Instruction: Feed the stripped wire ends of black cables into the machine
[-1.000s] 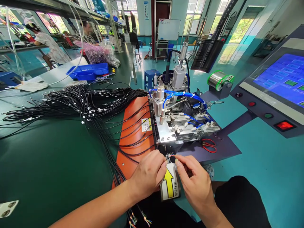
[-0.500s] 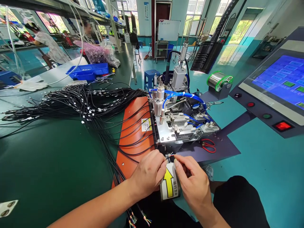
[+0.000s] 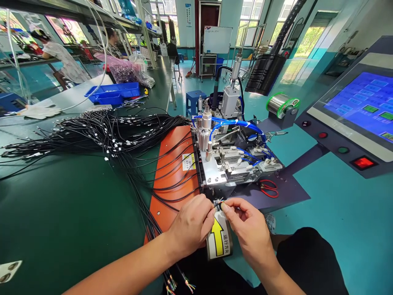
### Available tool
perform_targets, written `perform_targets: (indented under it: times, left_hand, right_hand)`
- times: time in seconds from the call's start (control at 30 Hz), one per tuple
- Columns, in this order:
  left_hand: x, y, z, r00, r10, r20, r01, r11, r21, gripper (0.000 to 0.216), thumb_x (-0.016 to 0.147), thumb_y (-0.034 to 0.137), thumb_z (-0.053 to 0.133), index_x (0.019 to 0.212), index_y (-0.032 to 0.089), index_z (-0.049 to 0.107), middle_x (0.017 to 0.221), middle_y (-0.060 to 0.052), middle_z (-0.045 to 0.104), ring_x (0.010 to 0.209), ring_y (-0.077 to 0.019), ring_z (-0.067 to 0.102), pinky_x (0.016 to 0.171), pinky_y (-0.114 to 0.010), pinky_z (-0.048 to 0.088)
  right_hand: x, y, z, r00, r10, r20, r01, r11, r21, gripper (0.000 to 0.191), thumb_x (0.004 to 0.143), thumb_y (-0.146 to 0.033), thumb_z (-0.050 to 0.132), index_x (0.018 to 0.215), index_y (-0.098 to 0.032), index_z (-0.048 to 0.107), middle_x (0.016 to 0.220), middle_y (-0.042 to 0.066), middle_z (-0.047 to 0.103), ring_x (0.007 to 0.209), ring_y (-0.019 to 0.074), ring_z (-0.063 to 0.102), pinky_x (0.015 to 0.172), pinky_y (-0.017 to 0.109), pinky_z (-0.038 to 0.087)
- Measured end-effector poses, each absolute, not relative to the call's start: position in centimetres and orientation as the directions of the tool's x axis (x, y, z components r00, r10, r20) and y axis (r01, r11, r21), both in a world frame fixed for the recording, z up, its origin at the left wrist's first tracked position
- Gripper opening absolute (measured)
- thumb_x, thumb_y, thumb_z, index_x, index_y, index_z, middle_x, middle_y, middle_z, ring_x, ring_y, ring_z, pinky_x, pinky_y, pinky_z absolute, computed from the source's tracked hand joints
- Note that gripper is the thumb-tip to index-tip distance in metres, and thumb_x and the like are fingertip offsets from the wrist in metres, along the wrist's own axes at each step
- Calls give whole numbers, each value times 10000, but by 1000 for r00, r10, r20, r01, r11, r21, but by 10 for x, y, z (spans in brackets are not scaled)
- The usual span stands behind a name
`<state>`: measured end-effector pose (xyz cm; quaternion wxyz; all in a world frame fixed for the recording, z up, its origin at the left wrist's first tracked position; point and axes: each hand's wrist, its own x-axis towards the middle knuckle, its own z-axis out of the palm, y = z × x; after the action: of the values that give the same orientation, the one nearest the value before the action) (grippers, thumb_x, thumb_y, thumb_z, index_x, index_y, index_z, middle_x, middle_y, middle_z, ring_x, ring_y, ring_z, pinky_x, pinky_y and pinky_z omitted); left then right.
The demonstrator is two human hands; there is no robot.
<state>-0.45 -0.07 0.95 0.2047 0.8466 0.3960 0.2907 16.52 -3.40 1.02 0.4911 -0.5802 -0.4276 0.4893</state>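
My left hand [image 3: 192, 225] and my right hand [image 3: 248, 231] meet at the near end of a metal machine fixture [image 3: 229, 164]. Both pinch the thin coloured wire ends [image 3: 218, 202] of a black cable right in front of the fixture. Below my fingers sits a label with a yellow arrow [image 3: 218, 239]. Several black cables [image 3: 172, 172] run across the orange plate [image 3: 173, 164] from a big bundle [image 3: 101, 131] on the green bench.
Red scissors [image 3: 270, 188] lie right of the fixture. A solder spool [image 3: 281, 104] and a control panel with a blue screen [image 3: 365, 104] stand at the right. Blue bins [image 3: 112, 92] sit at the back left, where other people work.
My right hand has shifted slightly left and up, bringing its fingertips closer to the wire ends. The left hand has barely moved.
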Motion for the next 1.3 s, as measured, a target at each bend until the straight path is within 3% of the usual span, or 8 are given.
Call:
perform_targets:
  times: [0.13,0.3,0.4,0.6,0.7,1.07,1.2,1.3]
  left_hand:
    - [-5,0,8,524,782,339,552,-614,563,242,1000,210,404,810,168,547,769,-36,522,722,-173,487,650,-298,422]
    - [-5,0,6,520,776,356,556,-624,549,241,996,204,417,789,169,535,752,-29,510,710,-171,476,642,-298,412]
    - [-5,0,6,519,777,357,550,-623,556,243,1000,202,413,792,166,533,757,-33,511,715,-171,475,650,-300,414]
    - [-5,-1,8,543,766,344,543,-633,552,220,1009,208,404,886,153,578,805,-51,534,753,-183,489,687,-314,426]
    - [-4,-1,8,545,764,346,541,-636,550,215,1009,204,405,917,147,591,811,-57,537,755,-185,489,687,-315,427]
    - [-7,1,9,593,725,350,519,-677,522,197,995,184,424,919,154,604,816,-61,554,754,-186,482,677,-314,413]
    - [-6,1,10,547,766,337,504,-623,599,203,1012,207,413,960,161,604,842,-62,567,785,-188,505,712,-320,429]
    - [-6,1,12,528,784,325,501,-597,627,208,1016,209,405,965,167,602,850,-61,566,795,-190,510,719,-323,430]
  right_hand:
    - [165,-32,10,178,983,-40,213,-79,-974,233,904,-416,640,889,-193,706,816,29,661,692,154,597,604,247,490]
    - [155,-38,1,118,913,390,540,270,-797,130,954,-232,560,935,-174,675,833,48,619,727,163,597,675,281,483]
    - [155,-39,1,31,877,479,571,378,-729,142,964,-173,533,1004,-167,669,870,60,621,792,168,616,751,289,486]
    - [182,-24,14,165,977,136,422,55,-905,166,937,-357,603,912,-219,692,899,36,640,793,174,611,683,276,478]
    - [189,-18,17,80,997,9,378,-22,-925,210,925,-406,604,883,-222,697,924,38,641,837,193,610,709,291,471]
    - [184,-6,38,-178,975,135,526,210,-824,214,955,-286,526,781,-197,615,834,22,555,771,169,535,705,298,413]
    - [195,-8,31,-15,997,-77,330,-68,-941,233,947,-404,557,858,-208,644,817,5,579,734,152,516,657,267,397]
    - [199,-16,21,-20,958,-288,96,-285,-954,277,924,-465,585,893,-198,654,635,-50,420,565,108,349,504,239,264]
